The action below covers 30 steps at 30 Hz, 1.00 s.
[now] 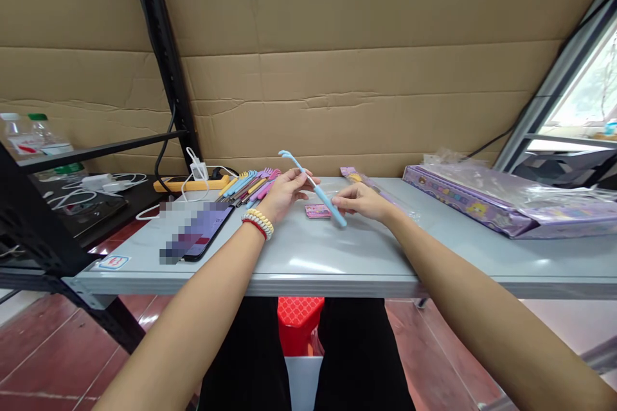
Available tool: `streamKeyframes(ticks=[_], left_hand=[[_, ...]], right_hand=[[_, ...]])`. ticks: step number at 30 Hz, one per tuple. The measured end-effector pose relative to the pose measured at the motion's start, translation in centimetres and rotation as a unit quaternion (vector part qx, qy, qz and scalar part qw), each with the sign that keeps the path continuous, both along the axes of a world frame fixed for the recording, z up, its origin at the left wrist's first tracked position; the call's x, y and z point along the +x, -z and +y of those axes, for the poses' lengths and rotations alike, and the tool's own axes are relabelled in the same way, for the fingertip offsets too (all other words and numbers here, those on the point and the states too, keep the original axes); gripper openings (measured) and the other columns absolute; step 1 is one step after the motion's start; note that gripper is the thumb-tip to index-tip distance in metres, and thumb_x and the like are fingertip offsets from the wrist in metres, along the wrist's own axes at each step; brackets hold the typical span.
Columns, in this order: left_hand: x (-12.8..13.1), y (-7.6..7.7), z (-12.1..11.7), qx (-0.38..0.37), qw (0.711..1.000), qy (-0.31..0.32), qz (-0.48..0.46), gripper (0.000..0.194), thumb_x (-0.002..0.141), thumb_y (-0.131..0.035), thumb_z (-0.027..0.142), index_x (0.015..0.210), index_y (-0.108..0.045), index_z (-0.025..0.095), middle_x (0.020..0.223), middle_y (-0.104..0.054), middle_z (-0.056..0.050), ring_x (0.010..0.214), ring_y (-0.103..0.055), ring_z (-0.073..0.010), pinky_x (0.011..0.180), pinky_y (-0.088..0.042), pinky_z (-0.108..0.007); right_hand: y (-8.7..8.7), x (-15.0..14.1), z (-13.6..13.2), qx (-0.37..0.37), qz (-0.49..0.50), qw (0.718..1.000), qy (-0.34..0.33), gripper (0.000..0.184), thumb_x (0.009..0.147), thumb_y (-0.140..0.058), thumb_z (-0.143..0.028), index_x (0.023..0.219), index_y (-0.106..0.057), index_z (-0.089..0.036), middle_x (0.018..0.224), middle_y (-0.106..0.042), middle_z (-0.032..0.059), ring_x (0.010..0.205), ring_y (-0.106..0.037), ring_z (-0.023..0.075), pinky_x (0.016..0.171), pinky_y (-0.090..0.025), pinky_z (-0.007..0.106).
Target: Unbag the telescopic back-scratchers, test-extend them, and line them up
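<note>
My left hand (287, 190) pinches a light blue plastic fork (313, 187) near its middle, its tines pointing up and to the left. My right hand (360, 200) grips the fork's lower handle end, fingers closed. Both hands hover just above the grey table (337, 257). A small pink card (317, 210) lies flat right under the fork. Several coloured plastic forks and spoons (250, 185) lie in a pile just left of my left hand. A narrow clear packet with purple print (373, 189) lies behind my right hand.
A phone (205, 234) lies at the table's left. A purple printed box with crinkled clear bags (501, 202) fills the right side. A yellow power strip with chargers (193, 181), white cables and bottles (33, 135) sit on the black shelf left. Cardboard lines the back; a red stool (299, 321) stands below.
</note>
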<state>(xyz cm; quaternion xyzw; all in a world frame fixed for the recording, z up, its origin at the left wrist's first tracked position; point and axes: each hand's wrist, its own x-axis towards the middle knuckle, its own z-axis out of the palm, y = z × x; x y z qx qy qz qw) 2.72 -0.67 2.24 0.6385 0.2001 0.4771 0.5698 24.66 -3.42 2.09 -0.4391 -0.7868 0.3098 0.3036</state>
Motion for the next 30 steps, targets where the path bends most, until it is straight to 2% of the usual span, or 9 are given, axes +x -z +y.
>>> streamKeyframes(ticks=[3,6,9,11,14,17,22,27,30], left_hand=[[-0.2,-0.3,-0.1,-0.047,0.998,-0.004,-0.043,0.028,0.079,-0.059,0.045,0.083,-0.049,0.019,0.071,-0.063,-0.001,0.066,-0.06,-0.0126,0.064,-0.046,-0.026],[-0.4,-0.6,0.0,-0.057,0.997,-0.019,-0.044,0.024,0.08,-0.058,0.041,0.082,-0.049,0.019,0.054,-0.049,0.005,0.047,-0.046,-0.0082,0.049,-0.038,-0.021],[-0.4,-0.6,0.0,-0.005,0.998,-0.054,0.022,0.02,0.081,-0.056,0.038,0.081,-0.052,0.018,0.051,-0.045,0.006,0.041,-0.036,-0.0068,0.043,-0.027,-0.02],[-0.2,-0.4,-0.2,0.07,0.987,-0.093,0.111,0.022,0.081,-0.055,0.039,0.081,-0.057,0.017,0.052,-0.05,0.003,0.045,-0.04,-0.0081,0.046,-0.029,-0.022],[0.1,0.1,-0.7,0.198,0.94,-0.129,0.248,0.026,0.081,-0.054,0.04,0.08,-0.065,0.016,0.055,-0.054,0.001,0.052,-0.046,-0.0105,0.052,-0.033,-0.024],[0.2,0.3,-1.1,0.274,0.901,-0.135,0.308,0.03,0.083,-0.05,0.039,0.078,-0.069,0.017,0.057,-0.056,0.001,0.055,-0.046,-0.0115,0.055,-0.032,-0.025],[-0.1,0.4,-1.0,0.313,0.879,-0.154,0.325,0.031,0.084,-0.048,0.036,0.077,-0.071,0.017,0.061,-0.06,0.0,0.056,-0.046,-0.0118,0.056,-0.031,-0.025],[-0.2,0.7,-0.8,0.369,0.845,-0.136,0.361,0.03,0.085,-0.047,0.032,0.075,-0.071,0.017,0.062,-0.063,-0.001,0.056,-0.049,-0.0117,0.056,-0.032,-0.025],[-0.1,0.8,-0.9,0.388,0.826,-0.131,0.388,0.03,0.086,-0.047,0.031,0.076,-0.071,0.017,0.066,-0.066,-0.001,0.059,-0.052,-0.0121,0.056,-0.034,-0.024]], right_hand=[[0.2,0.7,0.3,0.008,0.036,0.998,0.048,0.051,0.074,-0.058,-0.062,0.084,-0.071,-0.014,0.059,-0.058,0.0027,0.051,-0.04,0.0097,0.052,-0.031,0.025],[0.2,1.3,0.5,0.022,0.037,0.994,0.098,0.052,0.073,-0.058,-0.064,0.083,-0.07,-0.014,0.057,-0.056,0.0023,0.051,-0.04,0.01,0.052,-0.032,0.026],[0.2,1.3,0.6,0.047,0.007,0.987,0.153,0.053,0.073,-0.055,-0.066,0.077,-0.068,-0.015,0.056,-0.055,0.0014,0.052,-0.04,0.0103,0.054,-0.033,0.026],[0.2,1.2,0.6,0.06,-0.006,0.984,0.17,0.054,0.074,-0.053,-0.067,0.074,-0.067,-0.015,0.055,-0.054,0.0012,0.052,-0.04,0.0101,0.054,-0.033,0.026],[0.2,1.1,0.6,0.073,0.006,0.985,0.159,0.055,0.075,-0.051,-0.068,0.073,-0.066,-0.015,0.054,-0.053,0.0012,0.05,-0.039,0.0099,0.052,-0.031,0.026],[0.2,1.2,0.7,0.069,0.041,0.989,0.127,0.057,0.074,-0.049,-0.069,0.069,-0.064,-0.015,0.053,-0.054,0.0021,0.048,-0.038,0.0098,0.05,-0.03,0.026],[0.3,1.3,0.8,0.06,0.073,0.99,0.106,0.065,0.076,-0.038,-0.076,0.057,-0.057,-0.016,0.052,-0.054,0.0045,0.046,-0.037,0.0094,0.048,-0.03,0.026],[0.4,0.6,0.3,0.074,-0.009,0.994,0.081,0.052,0.075,-0.053,-0.066,0.062,-0.056,-0.016,0.056,-0.053,0.0009,0.051,-0.04,0.0091,0.051,-0.028,0.025],[0.4,-0.2,-0.1,0.072,-0.048,0.994,0.072,0.053,0.074,-0.054,-0.065,0.057,-0.054,-0.015,0.052,-0.05,-0.0003,0.049,-0.037,0.0085,0.05,-0.026,0.025]])
